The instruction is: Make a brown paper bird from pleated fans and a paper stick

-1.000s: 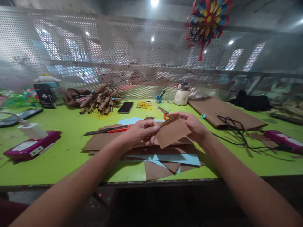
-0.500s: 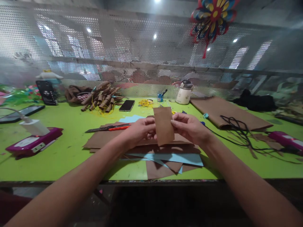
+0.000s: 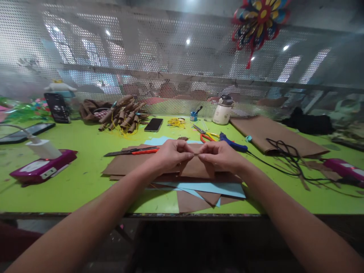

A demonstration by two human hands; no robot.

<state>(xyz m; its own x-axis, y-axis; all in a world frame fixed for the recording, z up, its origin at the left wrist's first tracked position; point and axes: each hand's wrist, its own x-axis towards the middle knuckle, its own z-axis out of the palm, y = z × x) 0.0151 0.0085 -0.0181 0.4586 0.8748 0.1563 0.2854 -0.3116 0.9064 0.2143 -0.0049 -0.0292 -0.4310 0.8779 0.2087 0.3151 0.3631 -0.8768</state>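
Tipped down from upright, the small brown paper (image 3: 196,169) is over the stacked sheets (image 3: 125,165), its far edge pinched in left hand (image 3: 174,154) and right hand (image 3: 218,154) fingers, which should press evenly.

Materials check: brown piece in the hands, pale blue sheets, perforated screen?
Brown piece: probably kraft paper or thin card, matte; plain brown, thin, no gloss.
Pale blue sheets: likely paper or card, matte; flat, with thin, straight edges and pointed corners.
Perforated screen: looks like grey sheet metal, given its regular rows of holes; plastic can't be ruled out.
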